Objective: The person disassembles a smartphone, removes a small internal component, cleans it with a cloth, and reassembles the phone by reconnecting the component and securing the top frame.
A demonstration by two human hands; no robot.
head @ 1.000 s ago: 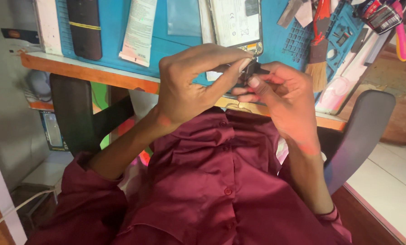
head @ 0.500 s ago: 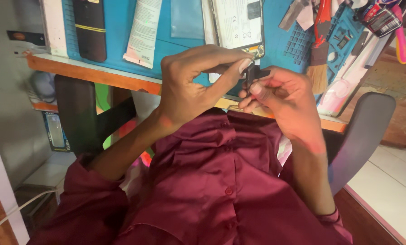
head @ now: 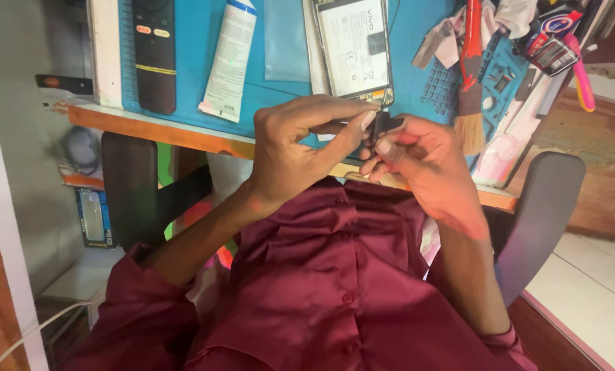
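Note:
My left hand (head: 297, 148) and my right hand (head: 424, 161) meet just above the front edge of the desk, in front of my maroon shirt. Both pinch a small black part (head: 384, 122) between their fingertips; most of it is hidden by the fingers. Right behind the hands, an opened phone (head: 354, 48) with its white battery showing lies on the blue work mat (head: 287, 89).
On the mat lie a black remote (head: 155, 51), a white tube (head: 228, 62), a clear film, a red-handled brush (head: 470, 89) and several small tools at the right, including a pink one (head: 582, 75). Chair armrests stand at left (head: 125, 185) and right (head: 541, 213).
Both hands stay together on the small part; the fingers have shifted a little around it, and the view has moved slightly.

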